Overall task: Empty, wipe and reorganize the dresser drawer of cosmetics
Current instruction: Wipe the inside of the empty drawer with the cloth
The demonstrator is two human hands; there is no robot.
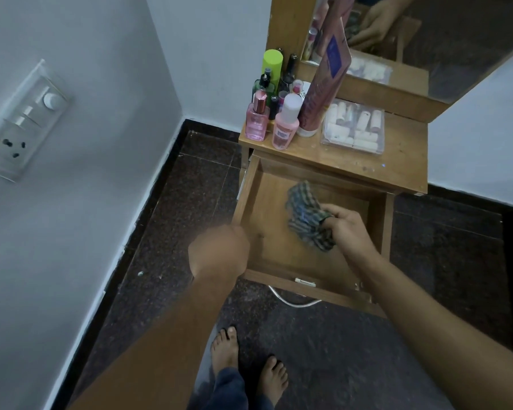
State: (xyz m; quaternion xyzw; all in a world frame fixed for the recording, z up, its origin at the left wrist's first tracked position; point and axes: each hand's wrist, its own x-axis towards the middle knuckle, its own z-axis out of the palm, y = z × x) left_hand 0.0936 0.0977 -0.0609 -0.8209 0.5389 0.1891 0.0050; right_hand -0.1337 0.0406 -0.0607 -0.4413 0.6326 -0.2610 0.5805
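Dresser (285,31) sits in the room corner w/ a mirror (456,39) on top. Drawer (246,199) is pulled right out. Inside, as far as shows, it's bare wood w/ no cosmetics, so emptying looks done.

The stuff stands on the worktop (403,161):
- tall pink tube (323,93), leaning vs the mirror frame
- clear box (354,128) of small pale items, just right of the tube
- bottles (286,125) bunched at the left end: green-capped can at the back, 2 pink ones in front, some dark ones btw

Step in hand is prob. the wipe. Checked cloth (305,214) is down in the drawer, right of centre, on or just over its floor; can't tell if it's touching. So approx mid-task: wipe begun, but how much wood is covered can't be told. Putting things back + sorting is all left to do.

Right hand (350,226) has its fingers curled round the cloth's near right end, bunching it in a firm hold. The rest of the cloth spreads away toward the drawer's back.

Left hand (219,250) is blurred, at the drawer's left wall nr the front corner. Fingers look curled, but whether it grips the rim or nothing, can't tell. The cloth lies well to its right, w/ bare drawer floor btw them.
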